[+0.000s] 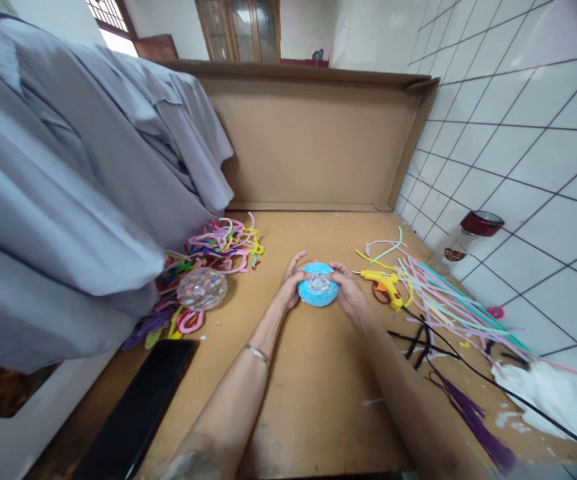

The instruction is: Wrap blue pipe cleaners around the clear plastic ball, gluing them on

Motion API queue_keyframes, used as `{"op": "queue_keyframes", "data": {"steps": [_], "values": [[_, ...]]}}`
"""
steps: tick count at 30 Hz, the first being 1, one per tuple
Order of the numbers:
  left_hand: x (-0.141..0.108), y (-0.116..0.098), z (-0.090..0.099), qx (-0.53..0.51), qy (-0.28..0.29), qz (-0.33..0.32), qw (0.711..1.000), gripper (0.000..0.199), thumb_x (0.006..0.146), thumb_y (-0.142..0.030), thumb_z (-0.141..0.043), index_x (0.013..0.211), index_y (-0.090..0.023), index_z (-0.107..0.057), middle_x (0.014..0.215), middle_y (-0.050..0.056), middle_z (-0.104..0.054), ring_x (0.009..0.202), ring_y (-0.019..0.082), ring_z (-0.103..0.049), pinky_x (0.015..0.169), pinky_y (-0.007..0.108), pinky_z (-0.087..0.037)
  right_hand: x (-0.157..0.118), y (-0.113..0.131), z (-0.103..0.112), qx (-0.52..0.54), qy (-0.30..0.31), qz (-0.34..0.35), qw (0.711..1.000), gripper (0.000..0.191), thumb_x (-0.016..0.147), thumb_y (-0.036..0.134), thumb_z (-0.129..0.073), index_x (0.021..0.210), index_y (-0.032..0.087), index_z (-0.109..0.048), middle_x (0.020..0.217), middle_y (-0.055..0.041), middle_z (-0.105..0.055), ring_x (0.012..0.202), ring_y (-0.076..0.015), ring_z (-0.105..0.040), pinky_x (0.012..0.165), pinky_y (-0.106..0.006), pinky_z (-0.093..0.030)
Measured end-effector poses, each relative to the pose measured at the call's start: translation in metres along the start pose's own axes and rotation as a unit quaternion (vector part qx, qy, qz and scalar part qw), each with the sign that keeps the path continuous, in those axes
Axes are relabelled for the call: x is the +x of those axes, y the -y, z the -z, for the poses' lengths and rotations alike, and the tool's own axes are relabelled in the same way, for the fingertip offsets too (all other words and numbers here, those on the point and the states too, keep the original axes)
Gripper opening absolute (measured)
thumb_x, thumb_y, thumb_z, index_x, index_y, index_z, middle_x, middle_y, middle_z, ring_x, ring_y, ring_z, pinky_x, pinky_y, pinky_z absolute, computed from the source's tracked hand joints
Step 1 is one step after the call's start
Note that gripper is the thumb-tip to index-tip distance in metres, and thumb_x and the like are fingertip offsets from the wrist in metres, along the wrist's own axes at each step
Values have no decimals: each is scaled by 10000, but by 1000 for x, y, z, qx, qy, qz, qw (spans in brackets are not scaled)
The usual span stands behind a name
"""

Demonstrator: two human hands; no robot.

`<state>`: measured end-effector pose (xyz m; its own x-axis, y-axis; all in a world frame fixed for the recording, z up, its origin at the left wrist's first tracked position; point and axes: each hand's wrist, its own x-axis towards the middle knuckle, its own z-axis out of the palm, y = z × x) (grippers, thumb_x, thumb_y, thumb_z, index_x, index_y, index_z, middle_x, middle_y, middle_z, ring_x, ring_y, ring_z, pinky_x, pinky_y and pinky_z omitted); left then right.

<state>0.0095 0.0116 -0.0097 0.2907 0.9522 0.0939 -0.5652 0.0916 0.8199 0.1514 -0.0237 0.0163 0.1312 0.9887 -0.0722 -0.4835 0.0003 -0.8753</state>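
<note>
Near the middle of the wooden table [308, 400], a round blue disc [318, 293] with a pale pinkish centre is held between both hands. My left hand [291, 285] grips its left edge, thumb on top and a finger stretched out beyond it. On the right edge, my right hand [347, 288] holds the disc with the thumb over its face. A yellow glue gun [386, 283] lies just right of my right hand, its nozzle towards the disc. The undersides of the disc and some fingers are hidden.
Colourful pipe cleaners [226, 243] and a clear faceted dish [202, 289] lie left, near a black phone [138, 407]. Right are long pastel pipe cleaners [448, 300], a purple tassel [488, 430], black cord, white tissue [558, 400] and a red-lidded jar [468, 237]. Cardboard [308, 143] stands behind.
</note>
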Motion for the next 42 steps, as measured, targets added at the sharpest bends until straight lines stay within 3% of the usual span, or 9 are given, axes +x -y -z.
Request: {"op": "queue_keyframes", "data": {"steps": [10,15,24,30,36,42], "values": [[-1,2,-2,28,11,-17,999,793,547,-173,-690,1295,-191,-426,1158,111,-685,928,240,-679,778,321,-502,-1,-2,-3,-19,-43,15,999,309,458,204,-691,745,226,-578,634,68,-596,601,-126,-525,591,-256,-409],[-1,2,-5,26,4,-13,1000,798,533,-181,-687,1286,-200,-423,1128,97,-685,934,232,-663,782,316,-488,-1,-2,-1,-33,-24,24,999,333,474,232,-708,779,231,-573,668,58,-596,629,-136,-534,614,-266,-412],[-1,3,-10,38,-25,-29,999,608,640,-322,-732,1192,-187,-518,1005,49,-672,878,178,-642,799,290,-480,0,-6,-4,-71,-36,65,995,328,470,253,-695,768,229,-562,715,45,-581,670,-143,-520,625,-269,-411],[-1,3,-12,49,-26,-29,998,655,580,-229,-751,1193,-201,-525,1028,46,-661,881,176,-637,771,270,-479,-2,-9,-7,-104,-53,95,989,309,491,272,-660,777,233,-548,714,47,-564,676,-143,-511,627,-265,-411],[0,4,-11,60,-26,-39,997,686,579,-245,-748,1220,-201,-508,1077,70,-658,927,199,-628,791,284,-469,1,-14,-7,-142,-69,118,980,299,518,299,-630,795,233,-541,746,37,-569,687,-149,-512,636,-271,-413],[0,6,-11,60,-34,-44,997,698,573,-232,-742,1230,-197,-509,1089,78,-664,917,205,-636,768,280,-478,-2,-10,-9,-128,-62,103,985,304,517,303,-636,797,230,-542,739,36,-563,683,-149,-514,631,-272,-410]]}}
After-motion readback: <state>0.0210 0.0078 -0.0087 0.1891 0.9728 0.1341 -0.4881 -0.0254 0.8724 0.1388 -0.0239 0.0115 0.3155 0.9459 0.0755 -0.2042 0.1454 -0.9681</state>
